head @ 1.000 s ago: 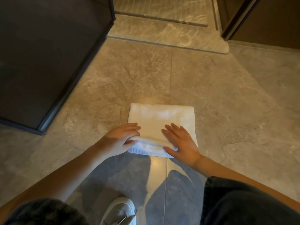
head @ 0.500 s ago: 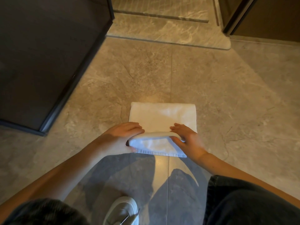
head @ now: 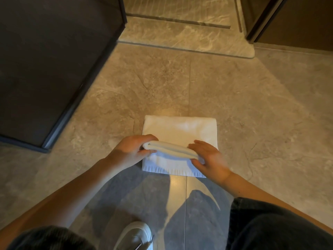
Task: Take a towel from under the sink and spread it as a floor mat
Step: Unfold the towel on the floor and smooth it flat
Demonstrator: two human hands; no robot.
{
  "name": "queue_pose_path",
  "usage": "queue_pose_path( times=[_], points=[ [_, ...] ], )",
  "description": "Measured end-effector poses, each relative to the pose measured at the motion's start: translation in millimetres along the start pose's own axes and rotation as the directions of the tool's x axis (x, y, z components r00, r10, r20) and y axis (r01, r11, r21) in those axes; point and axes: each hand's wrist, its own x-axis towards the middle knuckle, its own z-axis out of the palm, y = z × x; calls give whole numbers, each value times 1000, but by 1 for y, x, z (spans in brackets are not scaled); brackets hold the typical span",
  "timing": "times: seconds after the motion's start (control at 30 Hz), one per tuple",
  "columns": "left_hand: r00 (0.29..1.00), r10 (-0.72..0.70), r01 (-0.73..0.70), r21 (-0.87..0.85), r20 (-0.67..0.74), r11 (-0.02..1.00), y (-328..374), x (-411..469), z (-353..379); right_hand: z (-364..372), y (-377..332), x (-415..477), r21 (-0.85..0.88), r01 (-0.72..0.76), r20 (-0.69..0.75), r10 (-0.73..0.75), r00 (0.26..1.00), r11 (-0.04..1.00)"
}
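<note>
A folded white towel lies flat on the grey stone-patterned floor, about midway between the floor's left and right sides and just ahead of the person's knees. A ribbed hem band runs along its near edge.

The top layers are raised off the layer below in a thick rolled fold that spans the towel from side to side. The left hand holds the left end of this fold, with its fingers curled together over the top and the thumb underneath, pinching the cloth. The right hand holds the right end in the same way, with fingers close together on top and the thumb below the fold.

A straight tile joint runs from the far side of the floor to the towel and reappears at its near edge. A dark cabinet panel stands at the floor's far left. A raised stone sill crosses the far edge, with a dark door frame at the far right corner. Near the bottom are 1 pale shoe and a dark trouser leg.
</note>
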Motion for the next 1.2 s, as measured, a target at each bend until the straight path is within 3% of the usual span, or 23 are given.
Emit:
queue_pose_path(
  times=[0.2,0.43,0.5,0.6,0.67,0.73,0.8,0.9,1.0,1.2],
  points=[
    [994,65,-68,-31,-90,997,14,11,-10,-18,-3,13,125,-109,-16,112,994,986],
    [975,200,-180,195,-92,964,45,32,-12,-35,-9,24,203,-63,-133,91,987,977],
    [984,148,-134,138,-102,981,49,37,-15,-36,-12,23,148,4,-234,32,972,989],
    [990,90,-85,46,-112,995,50,44,-18,-31,-17,14,-80,177,-383,-194,903,981],
    [990,68,-68,9,-121,998,51,47,-19,-21,-23,8,-164,378,-302,-411,860,911],
    [990,28,-34,-42,-135,999,51,50,-18,-6,-28,5,-146,510,-95,-525,846,848],
    [990,-28,13,-102,-138,995,51,52,-18,12,-29,6,-109,464,109,-453,885,879],
    [987,-75,50,-169,-144,984,51,55,-19,28,-22,7,-112,286,266,-248,931,952],
    [981,-108,69,-235,-158,970,51,57,-20,34,-8,5,-153,213,336,-152,929,965],
    [982,-102,49,-310,-157,949,57,57,-22,40,12,-9,-194,217,361,-136,923,957]
  ],
)
